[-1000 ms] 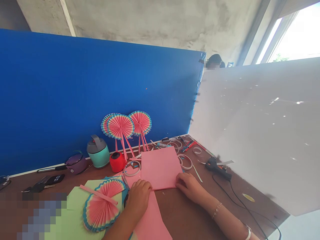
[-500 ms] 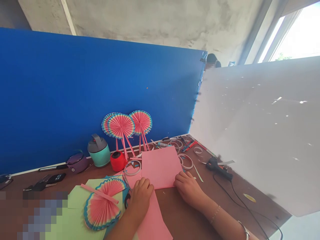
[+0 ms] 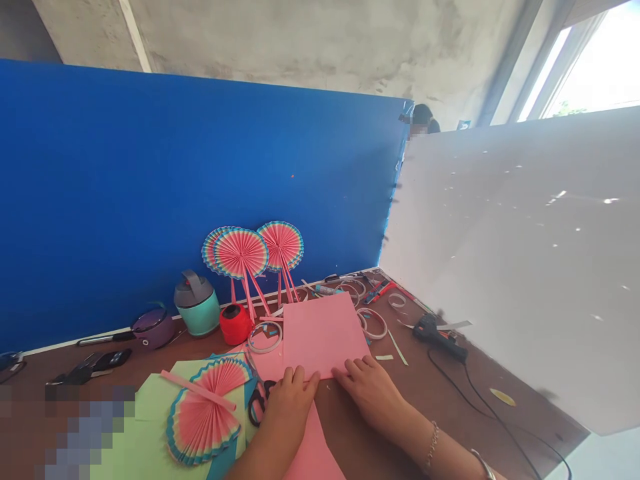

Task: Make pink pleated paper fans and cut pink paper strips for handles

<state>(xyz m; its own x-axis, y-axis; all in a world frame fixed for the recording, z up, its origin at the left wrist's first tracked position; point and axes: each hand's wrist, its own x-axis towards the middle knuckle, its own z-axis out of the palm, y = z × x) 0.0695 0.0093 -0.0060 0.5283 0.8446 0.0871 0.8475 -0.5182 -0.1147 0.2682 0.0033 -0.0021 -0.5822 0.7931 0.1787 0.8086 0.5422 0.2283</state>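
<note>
A square pink sheet of paper (image 3: 323,337) lies on the brown table in front of me. My left hand (image 3: 293,407) grips its near edge left of the middle, fingers bent and close together. My right hand (image 3: 373,390) has its curled fingers on the same edge near the right corner. Both thumbs are mostly hidden. Another pink sheet (image 3: 315,447) runs beneath my left hand and forearm. Black-handled scissors (image 3: 257,403) lie just left of that hand, partly covered. A pleated pink fan (image 3: 203,423) with blue edging rests further left, a pink paper strip (image 3: 197,389) across it.
Finished pleated fans (image 3: 241,253) lean against the blue partition (image 3: 150,187). Nearby stand a turquoise pot (image 3: 197,307), a purple pot (image 3: 153,327) and a red container (image 3: 235,325). Tape rolls (image 3: 265,337) lie around the sheet. A corded glue gun (image 3: 440,338) sits at right.
My right hand has slid left along the near edge, and my left hand has shifted slightly right and nearer, so they are closer together. More of the scissors' handles shows.
</note>
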